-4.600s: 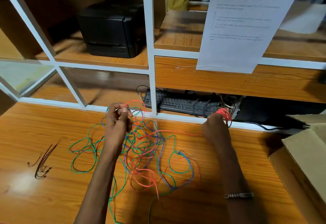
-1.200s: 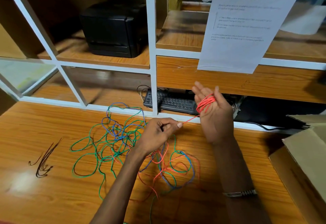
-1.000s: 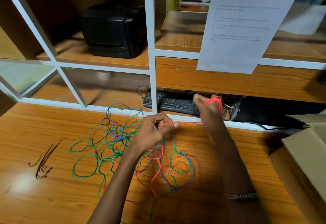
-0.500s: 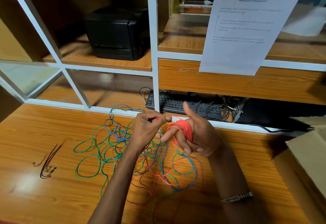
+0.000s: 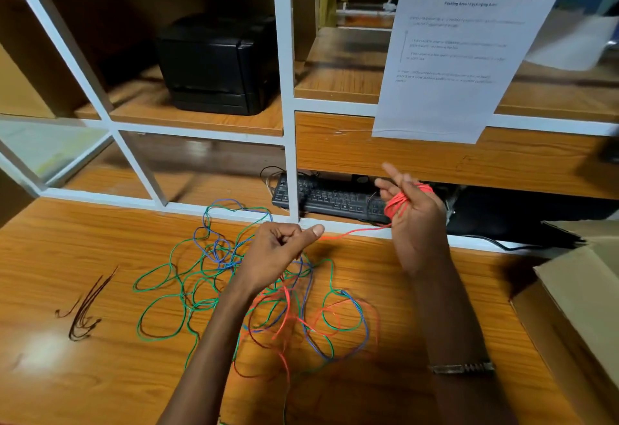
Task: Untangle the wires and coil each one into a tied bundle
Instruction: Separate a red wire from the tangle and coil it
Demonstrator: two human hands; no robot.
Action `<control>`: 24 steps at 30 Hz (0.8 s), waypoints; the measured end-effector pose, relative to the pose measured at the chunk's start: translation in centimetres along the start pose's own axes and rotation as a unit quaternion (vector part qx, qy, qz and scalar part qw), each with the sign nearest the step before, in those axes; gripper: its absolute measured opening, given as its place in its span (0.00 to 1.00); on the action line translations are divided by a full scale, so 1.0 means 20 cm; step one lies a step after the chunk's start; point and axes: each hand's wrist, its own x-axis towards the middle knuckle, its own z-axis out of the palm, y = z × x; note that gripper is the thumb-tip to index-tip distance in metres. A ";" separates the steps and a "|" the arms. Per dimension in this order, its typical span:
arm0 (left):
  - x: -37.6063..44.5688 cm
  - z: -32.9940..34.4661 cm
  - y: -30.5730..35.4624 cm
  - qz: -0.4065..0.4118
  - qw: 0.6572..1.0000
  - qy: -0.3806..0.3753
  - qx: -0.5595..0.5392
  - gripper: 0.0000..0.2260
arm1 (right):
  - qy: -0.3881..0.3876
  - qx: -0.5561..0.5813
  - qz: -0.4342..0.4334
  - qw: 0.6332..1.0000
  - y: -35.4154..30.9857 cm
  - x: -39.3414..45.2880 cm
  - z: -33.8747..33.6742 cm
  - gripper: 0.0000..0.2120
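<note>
One sheet (image 5: 462, 56) reads "Fill Cardboard Box (Internal Packaging)"; left hand (image 5: 278, 250) pinches red wire (image 5: 355, 232), right hand (image 5: 415, 217) spread, coil-wrapped.

Two bare hands: one left hand (image 5: 278, 250) and one right hand (image 5: 413, 220). One loose tangle of thin plastic-coated wires in three colours: green wire (image 5: 147, 278), blue wire (image 5: 221, 201) and red wire (image 5: 355, 231). How many separate strands each colour has cannot be told. One small coil of red wire (image 5: 398, 205). One bunch of thin dark brown wires (image 5: 85, 307); its strands are too fine to count. One black computer keyboard (image 5: 328, 195). One black box-shaped printer (image 5: 214, 63). One white printed paper sheet (image 5: 462, 56), plus one blurred pale sheet (image 5: 569, 43). One brown cardboard box (image 5: 586, 290). One metal wrist bracelet (image 5: 462, 367). One orange-brown wooden table (image 5: 67, 240).
</note>
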 end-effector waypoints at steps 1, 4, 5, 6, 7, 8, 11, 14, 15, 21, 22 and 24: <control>0.00 -0.01 0.01 0.007 1.000 0.006 -0.005 0.26 | 0.017 -0.075 -0.004 0.997 0.01 0.02 -0.03 0.15; 0.02 -0.01 0.04 0.027 0.999 0.024 -0.004 0.25 | 0.027 -0.301 0.051 0.952 0.10 0.03 -0.04 0.14; 0.03 -0.01 0.05 0.032 0.999 0.036 -0.008 0.25 | 0.020 -0.365 0.085 0.927 0.13 0.01 -0.03 0.13; 0.04 -0.01 0.06 0.036 0.998 0.051 -0.014 0.24 | 0.002 -0.403 0.130 0.906 0.15 -0.01 0.00 0.16; 0.05 0.00 0.07 0.037 0.997 0.068 -0.021 0.23 | -0.034 -0.414 0.186 0.890 0.16 -0.04 0.03 0.24; 0.06 -0.01 0.07 0.037 0.995 0.086 -0.025 0.22 | -0.086 -0.403 0.242 0.879 0.17 -0.07 0.06 0.31; 0.09 -0.03 0.06 0.033 0.992 0.117 -0.031 0.21 | -0.227 -0.349 0.327 0.848 0.15 -0.16 0.13 0.44; 0.08 -0.06 0.03 0.018 0.994 0.107 -0.023 0.20 | -0.331 -0.292 0.364 0.821 0.12 -0.19 0.15 0.54; 0.08 -0.07 0.01 0.009 0.995 0.101 -0.023 0.19 | -0.359 -0.258 0.371 0.817 0.11 -0.19 0.15 0.55; 0.06 -0.03 -0.06 -0.039 0.996 0.063 -0.038 0.25 | -0.415 0.058 0.340 0.842 0.09 -0.14 0.10 0.48; 0.06 -0.02 -0.05 -0.041 0.997 0.060 -0.033 0.25 | -0.393 0.118 0.318 0.855 0.09 -0.13 0.10 0.46; 0.06 0.02 -0.04 -0.045 0.998 0.043 -0.018 0.23 | -0.327 0.215 0.269 0.880 0.07 -0.13 0.10 0.40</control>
